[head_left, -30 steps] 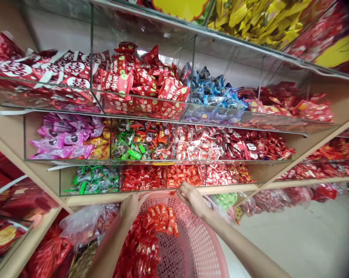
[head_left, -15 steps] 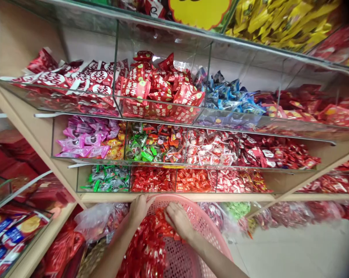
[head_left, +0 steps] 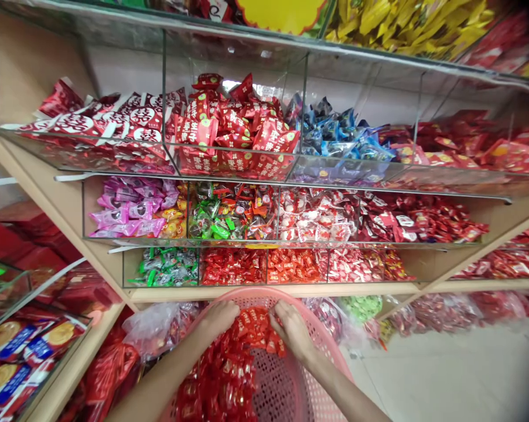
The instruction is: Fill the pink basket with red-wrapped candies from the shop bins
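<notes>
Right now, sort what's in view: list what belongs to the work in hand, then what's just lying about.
In hand:
- pink basket
- red candies inside it
- left hand and right hand, both at the basket

Just about:
- purple candies, shelved
- blue candies, shelved
- yellow packets, higher up
- yellow sign

Basket (head_left: pixel 320 339): smooth plastic, low sheen. Wrapped sweets (head_left: pixel 229 375) inside: glossy, crinkled film. Shelf frame (head_left: pixel 369 289): wood-look, smooth, matt. Bin panels (head_left: pixel 233 55): clear, glossy; glass or acrylic, indeterminate. Bag (head_left: pixel 147 328): thin, wrinkled, translucent plastic.
</notes>
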A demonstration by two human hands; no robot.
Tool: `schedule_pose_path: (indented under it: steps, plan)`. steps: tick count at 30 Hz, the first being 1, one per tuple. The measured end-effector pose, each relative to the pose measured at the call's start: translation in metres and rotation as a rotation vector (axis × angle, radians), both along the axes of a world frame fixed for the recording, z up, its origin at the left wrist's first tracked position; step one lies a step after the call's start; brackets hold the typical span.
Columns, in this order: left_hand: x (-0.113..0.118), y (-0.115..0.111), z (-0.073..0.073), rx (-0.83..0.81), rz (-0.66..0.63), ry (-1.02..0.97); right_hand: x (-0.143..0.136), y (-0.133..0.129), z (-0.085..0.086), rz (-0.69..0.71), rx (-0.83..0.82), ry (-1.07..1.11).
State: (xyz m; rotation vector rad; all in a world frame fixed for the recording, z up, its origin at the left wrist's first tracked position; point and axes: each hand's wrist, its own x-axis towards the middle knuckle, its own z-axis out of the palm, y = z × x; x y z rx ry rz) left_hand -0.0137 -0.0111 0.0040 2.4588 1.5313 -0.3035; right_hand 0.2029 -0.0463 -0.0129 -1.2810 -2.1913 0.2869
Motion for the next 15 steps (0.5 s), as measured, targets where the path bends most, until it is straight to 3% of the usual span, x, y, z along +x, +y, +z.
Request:
schedule_pose_path:
  steps: [8, 15]
  plan:
    - [0.0051, 0.0015, 0.0049, 0.006, -0.084, 0.060, 0.0044, -0.0099, 0.0039, -0.027, -0.001, -0.032]
    - [-0.0006, 0.0058, 0.0008, 0.076, -0.175, 0.062, 0.0048, -0.0108, -0.0014, -0.032, -0.002, -0.056]
